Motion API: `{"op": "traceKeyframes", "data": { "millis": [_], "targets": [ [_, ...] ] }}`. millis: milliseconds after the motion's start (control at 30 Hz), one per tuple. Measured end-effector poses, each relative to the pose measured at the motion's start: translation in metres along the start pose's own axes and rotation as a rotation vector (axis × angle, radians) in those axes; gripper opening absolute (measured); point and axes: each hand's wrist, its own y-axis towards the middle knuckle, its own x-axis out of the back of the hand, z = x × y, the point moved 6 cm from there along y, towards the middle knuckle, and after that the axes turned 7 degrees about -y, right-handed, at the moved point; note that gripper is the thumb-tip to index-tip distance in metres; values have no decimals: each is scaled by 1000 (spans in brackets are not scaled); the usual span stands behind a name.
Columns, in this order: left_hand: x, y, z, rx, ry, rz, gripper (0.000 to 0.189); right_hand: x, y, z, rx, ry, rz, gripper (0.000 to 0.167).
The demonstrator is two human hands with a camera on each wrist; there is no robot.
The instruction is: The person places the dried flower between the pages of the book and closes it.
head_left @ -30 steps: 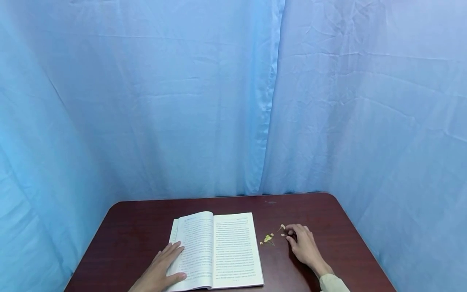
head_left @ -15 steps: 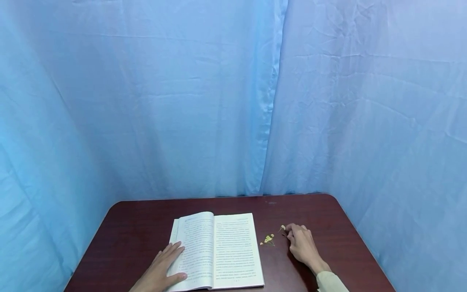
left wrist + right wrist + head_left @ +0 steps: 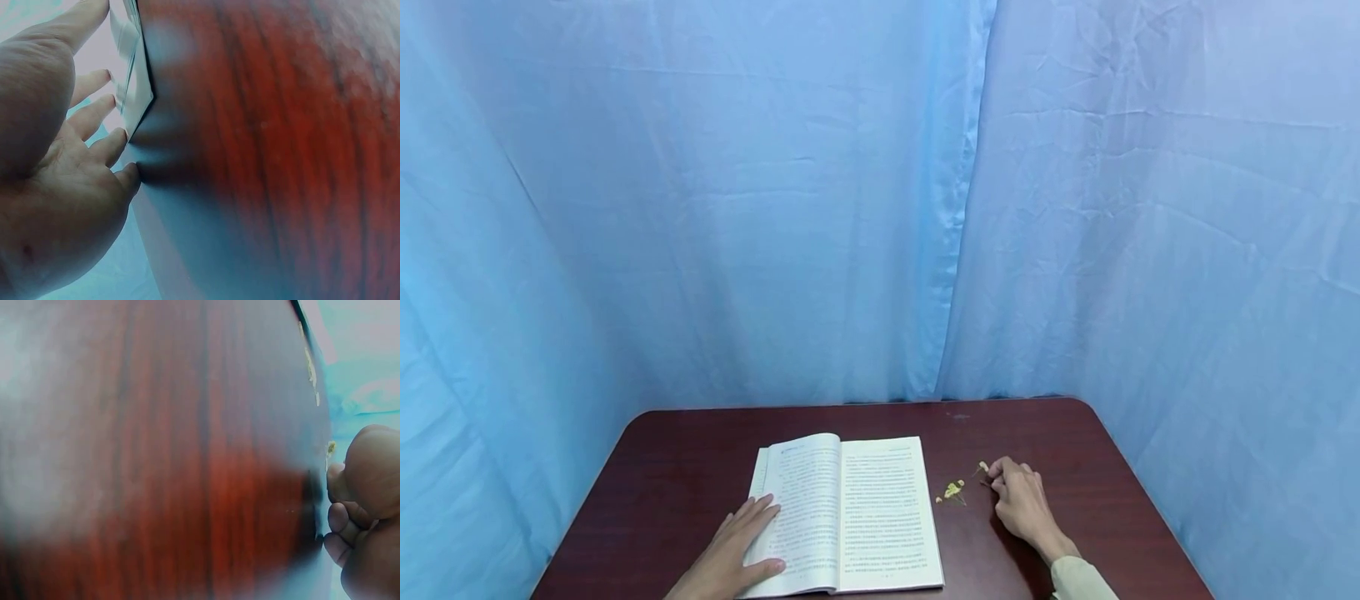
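An open book (image 3: 880,517) with printed pages lies on the table. My left hand (image 3: 730,546) rests on its left page with fingers spread; in the left wrist view those fingers (image 3: 94,115) lie along the page edges. To the book's right are small yellow dried flowers (image 3: 953,489) and a loose petal (image 3: 938,500). My right hand (image 3: 1022,504) is low over the table with curled fingers, pinching at a small yellow flower (image 3: 983,467). In the right wrist view this flower (image 3: 331,448) shows just beyond the fingertips; the exact contact is hidden.
The dark red-brown table (image 3: 692,450) has rounded far corners. Blue cloth curtains (image 3: 820,250) hang behind it and on both sides.
My right hand's fingers have drawn together beside the upper flower, and a small pale piece there is now hidden by them. The left hand and the book have stayed put.
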Motion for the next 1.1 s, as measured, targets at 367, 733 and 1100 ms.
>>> {"op": "traceKeyframes", "data": {
  "millis": [367, 733, 1100],
  "targets": [
    [1, 1, -1, 12, -1, 7, 91, 5, 1, 25, 36, 92, -21, 21],
    [1, -1, -2, -4, -12, 4, 92, -1, 2, 70, 42, 173, 23, 25],
    [0, 2, 1, 6, -33, 14, 91, -20, 6, 119, 103, 200, 84, 25]
  ]
}}
